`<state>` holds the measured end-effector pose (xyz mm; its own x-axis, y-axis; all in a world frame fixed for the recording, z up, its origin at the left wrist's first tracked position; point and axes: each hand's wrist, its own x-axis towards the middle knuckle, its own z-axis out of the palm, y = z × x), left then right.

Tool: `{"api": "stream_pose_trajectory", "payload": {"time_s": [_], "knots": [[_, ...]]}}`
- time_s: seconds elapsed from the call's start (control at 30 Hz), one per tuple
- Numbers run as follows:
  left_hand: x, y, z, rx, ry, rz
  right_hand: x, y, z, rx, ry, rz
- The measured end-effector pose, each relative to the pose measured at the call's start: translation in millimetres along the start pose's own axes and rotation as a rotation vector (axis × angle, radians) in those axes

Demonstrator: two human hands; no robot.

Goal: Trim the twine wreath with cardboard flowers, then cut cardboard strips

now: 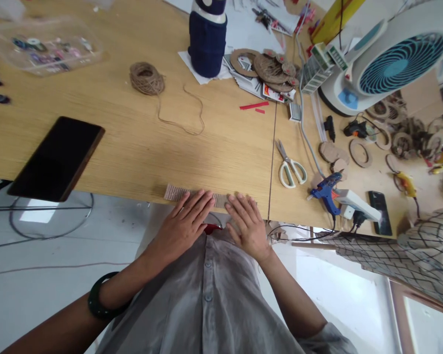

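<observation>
Both hands lie open and flat, fingers spread, the left hand (182, 226) and the right hand (245, 226) pressing down on a strip of corrugated cardboard (177, 192) at the near edge of the desk (133, 162). A small red object (212, 228) shows just below, between the hands. Further right, near that edge, sit white-handled scissors (291, 167) and a blue glue gun (327, 194).

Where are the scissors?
In the head view, the white-handled scissors lie on the table, right of the right hand, beside the blue glue gun.
</observation>
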<state>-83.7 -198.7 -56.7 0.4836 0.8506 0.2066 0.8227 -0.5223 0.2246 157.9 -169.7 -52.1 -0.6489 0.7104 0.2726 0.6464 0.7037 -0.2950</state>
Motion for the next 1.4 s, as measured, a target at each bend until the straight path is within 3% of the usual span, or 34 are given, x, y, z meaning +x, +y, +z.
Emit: {"api": "stream_pose_trajectory", "payload": {"time_s": [0.1,0.2,0.27,0.4,0.53,0.6,0.7,0.83,0.93,1.03,1.13,1.4], "knots": [[-1.2,0.6,1.3,-0.021,0.002,-0.011,0.1,25.3,-20.1,-0.051,0.169,0.154],[-0.3,1.9,3.0,-0.032,0.013,-0.022,1.8,67.5,-38.5,-0.139,0.376,0.351],[1.6,3.4,3.3,-0.032,0.017,-0.029,5.3,98.6,-46.1,-0.169,0.428,0.457],[6.0,7.2,1.9,-0.039,0.024,-0.041,20.3,146.8,-54.5,-0.184,0.273,0.597],[7.7,9.3,0.6,-0.03,0.029,-0.041,37.9,163.7,-68.0,-0.193,0.083,0.709],[7.3,9.5,0.4,-0.024,0.024,-0.046,42.6,161.9,-76.7,-0.063,0.087,0.802],[7.0,10.2,0.6,-0.028,0.02,-0.055,41.1,149.6,-87.1,0.325,0.217,0.916],[11.2,13.1,1.2,-0.053,0.058,-0.055,27.3,119.1,-94.2,0.892,0.305,0.927],[17.7,16.1,2.1,-0.069,0.065,-0.02,15.1,91.4,-97.9,1.179,0.282,0.953],[23.2,18.3,3.5,-0.079,0.037,0.03,5.9,66.3,-100.1,1.266,0.177,1.015],[25.1,17.5,4.0,-0.108,0.007,0.094,1.0,46.9,-98.8,1.204,0.08,1.083],[32.2,-4.8,-9.1,-0.274,0.042,0.212,-20.7,18.1,-77.7,1.136,0.078,1.028]]}}
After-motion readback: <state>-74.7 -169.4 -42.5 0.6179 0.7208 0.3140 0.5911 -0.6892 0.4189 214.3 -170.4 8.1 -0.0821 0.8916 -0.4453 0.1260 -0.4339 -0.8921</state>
